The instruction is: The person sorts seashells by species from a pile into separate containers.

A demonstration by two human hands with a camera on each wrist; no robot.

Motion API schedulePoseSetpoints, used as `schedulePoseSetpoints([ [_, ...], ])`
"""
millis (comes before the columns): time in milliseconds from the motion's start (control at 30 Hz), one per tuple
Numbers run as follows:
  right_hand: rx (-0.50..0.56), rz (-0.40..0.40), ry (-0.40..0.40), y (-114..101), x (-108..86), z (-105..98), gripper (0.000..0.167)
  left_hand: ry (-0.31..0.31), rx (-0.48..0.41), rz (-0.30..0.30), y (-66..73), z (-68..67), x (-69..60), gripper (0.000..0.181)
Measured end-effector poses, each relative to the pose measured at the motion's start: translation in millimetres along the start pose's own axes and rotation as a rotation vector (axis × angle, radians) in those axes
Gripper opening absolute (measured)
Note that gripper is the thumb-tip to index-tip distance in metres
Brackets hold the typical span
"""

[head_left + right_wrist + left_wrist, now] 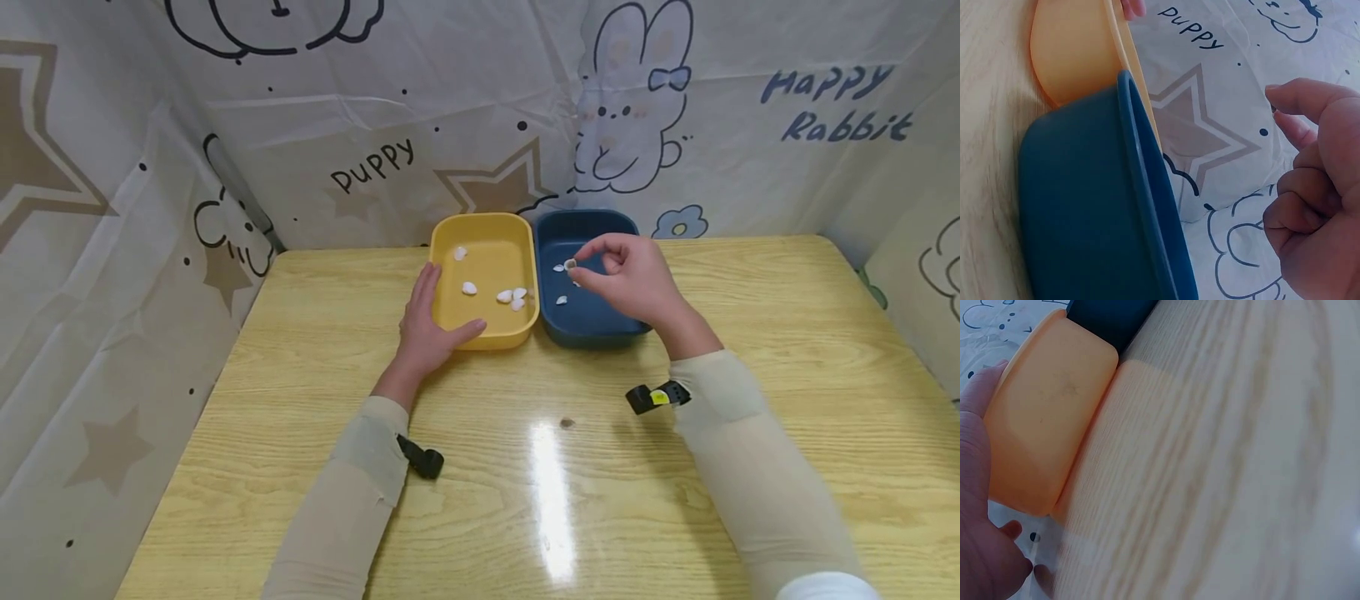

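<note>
A yellow tray (pixel 483 341) holds several small white seashells (pixel 468 288). My left hand (pixel 429 332) rests on its left side, with the fingers along the outer wall and the thumb over the front rim. Over the blue tray (pixel 592 337) is my right hand (pixel 633 279), its thumb and forefinger pinching a small seashell (pixel 570 264). The right wrist view shows the other fingers of the right hand (pixel 1316 187) curled in; the shell cannot be made out there. A few small shells (pixel 562 300) lie in the blue tray, partly hidden by this hand.
The two trays stand side by side at the back of the wooden table (pixel 480 467), close to a printed cloth (pixel 480 100) hung behind. More cloth hangs on the left and right. A small dark mark (pixel 567 422) shows on the tabletop.
</note>
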State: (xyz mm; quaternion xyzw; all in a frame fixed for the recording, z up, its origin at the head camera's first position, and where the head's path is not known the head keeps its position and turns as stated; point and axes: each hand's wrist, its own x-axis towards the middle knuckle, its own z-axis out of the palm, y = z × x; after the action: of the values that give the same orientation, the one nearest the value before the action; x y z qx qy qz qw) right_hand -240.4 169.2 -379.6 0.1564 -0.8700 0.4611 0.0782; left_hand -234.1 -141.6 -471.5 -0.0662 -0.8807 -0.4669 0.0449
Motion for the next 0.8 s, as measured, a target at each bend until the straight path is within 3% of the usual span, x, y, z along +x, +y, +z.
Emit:
schedulePoseSetpoints([
  [533,0.024,0.061,0.15,15,14.7,18,0.027,0.004,0.001,0.003,-0.2,-0.9,-0.5,0.11],
  [800,0.032,0.137,0.163,23,20.4,25,0.029,0.004,-0.001,0.012,-0.6,0.1,-0.7,0.109],
])
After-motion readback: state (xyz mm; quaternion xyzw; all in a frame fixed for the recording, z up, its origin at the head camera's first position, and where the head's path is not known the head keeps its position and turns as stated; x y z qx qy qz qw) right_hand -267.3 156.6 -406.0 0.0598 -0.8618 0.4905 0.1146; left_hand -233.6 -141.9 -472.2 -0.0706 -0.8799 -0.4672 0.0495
